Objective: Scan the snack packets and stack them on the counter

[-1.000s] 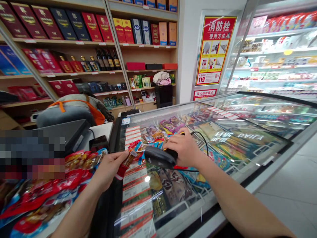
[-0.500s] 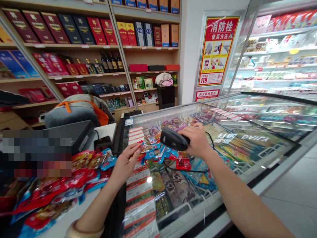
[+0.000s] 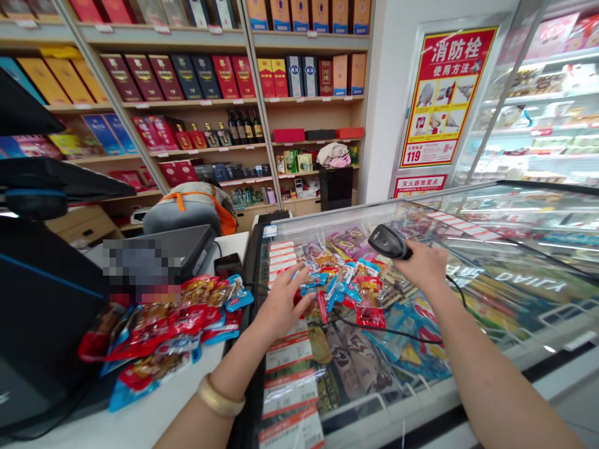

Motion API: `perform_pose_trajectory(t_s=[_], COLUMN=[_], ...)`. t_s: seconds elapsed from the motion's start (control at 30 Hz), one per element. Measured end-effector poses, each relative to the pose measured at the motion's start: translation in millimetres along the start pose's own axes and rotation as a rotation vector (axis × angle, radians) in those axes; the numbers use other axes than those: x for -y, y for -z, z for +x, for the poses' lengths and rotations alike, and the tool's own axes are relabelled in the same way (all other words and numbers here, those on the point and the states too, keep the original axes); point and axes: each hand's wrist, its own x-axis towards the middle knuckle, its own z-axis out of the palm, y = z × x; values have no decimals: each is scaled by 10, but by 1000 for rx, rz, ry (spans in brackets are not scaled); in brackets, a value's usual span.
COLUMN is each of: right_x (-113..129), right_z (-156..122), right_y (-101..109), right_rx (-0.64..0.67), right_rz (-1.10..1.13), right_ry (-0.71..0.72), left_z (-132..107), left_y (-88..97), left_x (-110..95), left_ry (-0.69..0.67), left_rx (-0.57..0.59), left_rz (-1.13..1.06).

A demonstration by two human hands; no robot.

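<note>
Head view: left hand (image 3: 281, 307) spreads fingers on snack packets (image 3: 349, 282), right hand (image 3: 425, 267) clamps barcode scanner (image 3: 389, 242); best isolate one packet, barcode up.

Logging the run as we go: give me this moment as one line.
left hand: open, on packets | right hand: holds scanner above freezer lid | counter: packet pile

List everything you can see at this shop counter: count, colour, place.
freezer: one, glass lid, centre and right
barcode scanner: one, black, above the freezer
loose snack packets: many, blue and red, on the freezer lid
snack packet pile: many, mostly red, on the white counter
poster: one, red and yellow, back wall
bent-over person: one, orange straps, behind the counter
bracelet: one, gold, left wrist
left hand: fingers spread on the loose snack packets
right hand: shut on the barcode scanner
</note>
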Motion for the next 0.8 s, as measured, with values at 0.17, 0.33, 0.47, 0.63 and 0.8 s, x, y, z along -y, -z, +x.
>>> perform_pose_trajectory(t_s=[0.17,0.33,0.47,0.63,0.8], right_x=[96,177,214,198,158], right_z=[-50,-82,-92,-97,-98], right_y=[-4,2,-8,-51,-109], right_rx=[17,61,83,54,-2], right_rz=[14,-1,-11,3,39], right_ry=[61,89,92,115,162], left_z=[-58,-269,-334,-398,-490], left_y=[663,1243,1296,1202,1201], left_x=[160,361,486,689,850], left_ry=[483,1009,1080,964,840], left_rx=[-305,-34,125,-29,-217], left_rz=[451,655,626,593,492])
